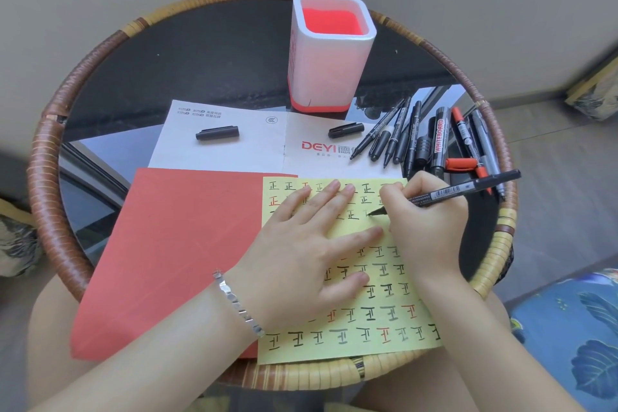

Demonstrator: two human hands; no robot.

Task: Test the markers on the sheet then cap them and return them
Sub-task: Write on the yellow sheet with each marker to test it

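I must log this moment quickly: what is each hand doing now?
Left hand: open, flat on the yellow sheet, holding nothing.
Right hand: closed on a black marker, tip at the sheet.

A round glass table is ringed by a wicker rim. On it lies a red sheet, with white printed paper behind. A blue leaf-patterned cushion is seen right of the table.

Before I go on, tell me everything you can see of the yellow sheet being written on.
The yellow sheet is thin paper lying flat at the table's near edge, its left part overlapping the red sheet. Rows of small handwritten marks, mostly black with some red, cover it. The left hand presses flat on it, fingers spread. The right hand holds a black marker with its tip on the sheet's upper right part.
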